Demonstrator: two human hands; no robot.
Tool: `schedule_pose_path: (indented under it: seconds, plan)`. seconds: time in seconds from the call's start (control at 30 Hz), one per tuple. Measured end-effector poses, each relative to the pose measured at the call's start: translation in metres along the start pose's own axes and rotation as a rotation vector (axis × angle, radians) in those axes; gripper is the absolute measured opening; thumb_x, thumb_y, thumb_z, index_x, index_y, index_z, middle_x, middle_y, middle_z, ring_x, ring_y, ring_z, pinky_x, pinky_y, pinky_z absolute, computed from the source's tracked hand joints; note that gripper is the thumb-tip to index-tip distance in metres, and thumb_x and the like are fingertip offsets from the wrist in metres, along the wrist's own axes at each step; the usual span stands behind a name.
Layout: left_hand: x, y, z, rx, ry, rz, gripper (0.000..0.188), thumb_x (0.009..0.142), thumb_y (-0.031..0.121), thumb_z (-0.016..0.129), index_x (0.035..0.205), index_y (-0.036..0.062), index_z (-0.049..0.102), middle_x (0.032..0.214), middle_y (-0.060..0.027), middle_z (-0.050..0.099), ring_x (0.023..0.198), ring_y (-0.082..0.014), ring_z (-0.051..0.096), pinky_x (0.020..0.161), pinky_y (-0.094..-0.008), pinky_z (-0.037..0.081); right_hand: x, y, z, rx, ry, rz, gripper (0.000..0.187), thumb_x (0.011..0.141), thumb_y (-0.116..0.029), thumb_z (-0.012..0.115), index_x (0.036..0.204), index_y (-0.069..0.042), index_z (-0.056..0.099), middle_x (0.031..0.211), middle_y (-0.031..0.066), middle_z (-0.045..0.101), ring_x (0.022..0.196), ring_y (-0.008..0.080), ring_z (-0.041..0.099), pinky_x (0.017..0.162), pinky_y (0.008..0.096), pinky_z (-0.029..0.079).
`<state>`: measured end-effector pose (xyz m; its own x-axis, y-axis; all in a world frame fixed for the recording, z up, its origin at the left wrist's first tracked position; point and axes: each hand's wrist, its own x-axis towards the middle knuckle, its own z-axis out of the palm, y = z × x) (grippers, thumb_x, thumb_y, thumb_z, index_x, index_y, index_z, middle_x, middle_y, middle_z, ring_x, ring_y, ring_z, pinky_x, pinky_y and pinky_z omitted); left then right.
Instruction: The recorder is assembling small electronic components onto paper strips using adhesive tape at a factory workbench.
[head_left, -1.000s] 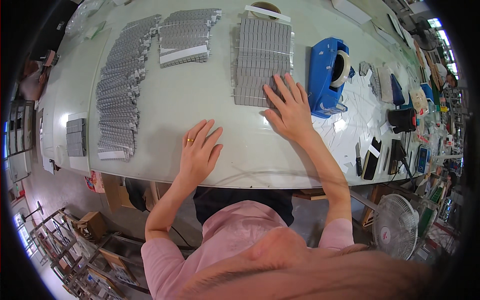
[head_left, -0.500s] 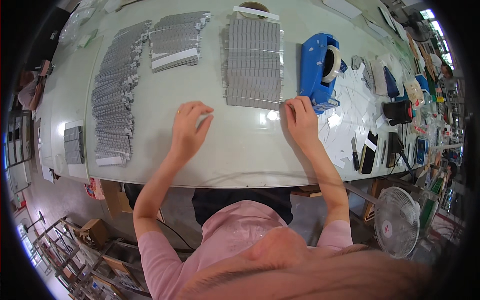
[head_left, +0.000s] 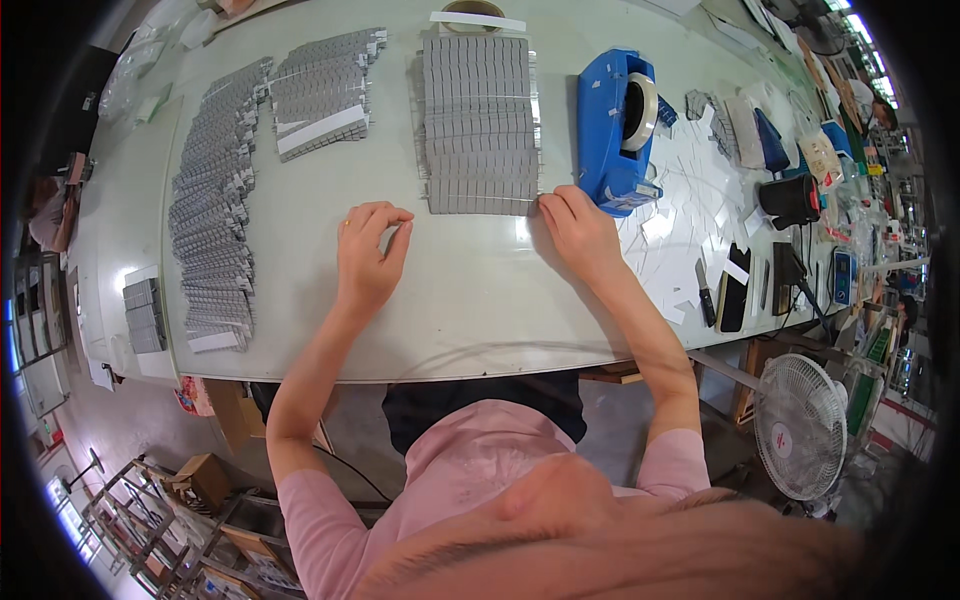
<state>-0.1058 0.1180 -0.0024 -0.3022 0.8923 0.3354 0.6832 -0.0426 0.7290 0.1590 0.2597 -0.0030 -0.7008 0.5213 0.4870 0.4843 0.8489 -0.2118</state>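
Note:
My right hand (head_left: 582, 236) rests at the lower right corner of a grey panel (head_left: 480, 130) made of many narrow ribbed rows. Its thumb and fingers are pinched together at that edge; whatever lies between them is too small to make out. My left hand (head_left: 370, 255) hovers left of the panel's lower edge, thumb apart from bent fingers, holding nothing. Thin pale lines cross the panel. A blue tape dispenser (head_left: 606, 130) with a roll of tape (head_left: 641, 112) stands just beyond my right hand.
Left lie a long grey stack (head_left: 212, 210), a shorter one (head_left: 322, 90) with a white strip, and a small grey block (head_left: 145, 315). White paper scraps (head_left: 655, 250), a knife (head_left: 705, 292), a black phone-like slab (head_left: 735, 290) and a black cup (head_left: 790, 202) are right. A fan (head_left: 800, 425) stands beside the table.
The whole view has shifted, so the things on the table appear farther left. My left hand is slightly nearer the panel; my right hand stays pinched by its corner.

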Motion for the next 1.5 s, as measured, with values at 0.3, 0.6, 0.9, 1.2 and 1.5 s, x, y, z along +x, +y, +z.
schedule_pose_path:
  seconds: [0.3, 0.6, 0.9, 1.2, 1.5]
  plan:
    - [0.000, -0.002, 0.000, 0.000, 0.011, 0.022, 0.008, 0.087, 0.006, 0.067, 0.094, 0.0092, 0.067, 0.096, -0.0017, 0.064, 0.092, -0.0202, 0.059, 0.083, -0.0346, 0.038, -0.001, 0.002, 0.004, -0.071, -0.046, -0.030, 0.015, 0.080, -0.002, 0.069, 0.095, -0.004, 0.064, 0.093, 0.0068, 0.059, 0.080, 0.0224, 0.066, 0.062, 0.0313, 0.054]
    - [-0.001, -0.004, 0.001, -0.023, 0.008, 0.013, 0.009, 0.088, 0.006, 0.067, 0.096, 0.0088, 0.067, 0.098, -0.0032, 0.064, 0.092, -0.0211, 0.059, 0.085, -0.0352, 0.039, -0.017, -0.004, -0.012, -0.065, -0.017, 0.022, 0.015, 0.080, -0.001, 0.070, 0.094, -0.005, 0.065, 0.091, 0.0065, 0.059, 0.075, 0.0224, 0.065, 0.061, 0.0320, 0.054]
    - [0.000, -0.002, 0.000, -0.013, 0.002, 0.018, 0.008, 0.088, 0.006, 0.067, 0.097, 0.0084, 0.068, 0.098, -0.0040, 0.064, 0.092, -0.0209, 0.059, 0.086, -0.0354, 0.039, -0.036, -0.008, -0.022, -0.059, 0.040, 0.094, 0.014, 0.081, -0.003, 0.071, 0.093, -0.006, 0.066, 0.092, 0.0050, 0.061, 0.070, 0.0226, 0.065, 0.057, 0.0327, 0.052]
    - [0.000, 0.001, 0.000, 0.012, -0.006, -0.009, 0.008, 0.089, 0.006, 0.067, 0.096, 0.0081, 0.068, 0.098, -0.0035, 0.064, 0.092, -0.0197, 0.060, 0.088, -0.0349, 0.039, -0.035, -0.012, -0.031, -0.008, 0.105, 0.122, 0.013, 0.080, -0.001, 0.072, 0.090, -0.006, 0.066, 0.093, 0.0048, 0.062, 0.066, 0.0225, 0.065, 0.056, 0.0319, 0.052]
    - [-0.001, -0.001, 0.000, 0.013, 0.001, -0.002, 0.008, 0.089, 0.006, 0.067, 0.096, 0.0084, 0.068, 0.099, -0.0032, 0.063, 0.095, -0.0203, 0.060, 0.089, -0.0360, 0.039, -0.042, -0.017, -0.039, -0.034, 0.081, 0.137, 0.012, 0.083, -0.005, 0.070, 0.091, -0.007, 0.062, 0.090, 0.0041, 0.058, 0.066, 0.0207, 0.064, 0.054, 0.0325, 0.051]
